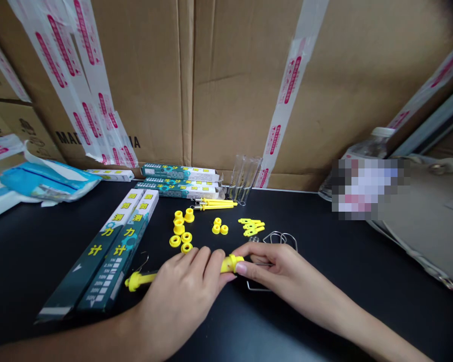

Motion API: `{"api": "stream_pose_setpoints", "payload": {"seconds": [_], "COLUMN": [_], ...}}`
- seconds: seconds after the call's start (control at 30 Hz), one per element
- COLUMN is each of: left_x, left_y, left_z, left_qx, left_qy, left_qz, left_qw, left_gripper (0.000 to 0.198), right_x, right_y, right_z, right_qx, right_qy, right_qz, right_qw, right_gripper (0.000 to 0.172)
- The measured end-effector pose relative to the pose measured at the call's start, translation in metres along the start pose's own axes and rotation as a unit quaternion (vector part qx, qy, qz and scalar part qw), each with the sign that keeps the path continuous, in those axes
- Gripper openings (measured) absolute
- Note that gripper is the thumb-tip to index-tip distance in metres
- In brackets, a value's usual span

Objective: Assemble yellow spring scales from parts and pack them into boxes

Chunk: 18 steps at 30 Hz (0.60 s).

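Note:
My left hand (191, 281) is wrapped around the middle of a yellow tubular spring scale (147, 278) lying level above the black table. A thin metal hook (145, 259) shows near its left end. At the right end, the thumb and fingers of my right hand (275, 264) pinch the yellow end cap (233, 263). A thin metal wire runs under the right palm, and my left fingers hide the tube's middle. Just beyond my hands stand yellow caps (178, 227), yellow rings (186, 237) and small yellow plugs (220, 229). Flat yellow pieces (252, 227) lie behind my right hand.
Bent wire handles (283, 236) lie beside my right hand. Two long green boxes (115, 251) rest at left, more boxes (181, 181) behind. Yellow rods (215, 203) and clear tubes (244, 176) sit further back. A plastic bottle (377, 143) and beige bag (419, 216) are at right.

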<state>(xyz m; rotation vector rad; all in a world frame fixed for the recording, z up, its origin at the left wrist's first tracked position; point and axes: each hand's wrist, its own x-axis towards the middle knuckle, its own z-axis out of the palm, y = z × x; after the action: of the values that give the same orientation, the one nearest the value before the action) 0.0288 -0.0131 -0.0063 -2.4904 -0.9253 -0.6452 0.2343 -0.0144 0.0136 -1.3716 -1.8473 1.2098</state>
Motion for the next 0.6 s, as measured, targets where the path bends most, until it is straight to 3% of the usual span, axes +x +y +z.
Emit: {"api": "stream_pose_setpoints", "payload": {"seconds": [0.2,0.47,0.6], "left_x": [-0.001,0.002,0.001], "left_y": [-0.001,0.000,0.001], "left_z": [0.004,0.000,0.000], "left_qx": [-0.006,-0.016,-0.022], "left_qy": [-0.016,0.005,0.015], "left_qz": [-0.006,-0.004,-0.013], "left_qw": [1.000,1.000,1.000], "left_gripper": [0.019,0.005,0.019], "right_x": [0.000,-0.008,-0.006], "right_y": [-0.005,-0.012,-0.006], "right_z": [-0.004,0.003,0.007], "right_qx": [0.019,0.096,0.058], "right_qy": [0.055,0.007,0.003], "right_qz": [0.002,-0.048,-0.060], "right_qw": [0.998,0.994,0.996], "right_gripper": [0.045,0.029,0.022]}}
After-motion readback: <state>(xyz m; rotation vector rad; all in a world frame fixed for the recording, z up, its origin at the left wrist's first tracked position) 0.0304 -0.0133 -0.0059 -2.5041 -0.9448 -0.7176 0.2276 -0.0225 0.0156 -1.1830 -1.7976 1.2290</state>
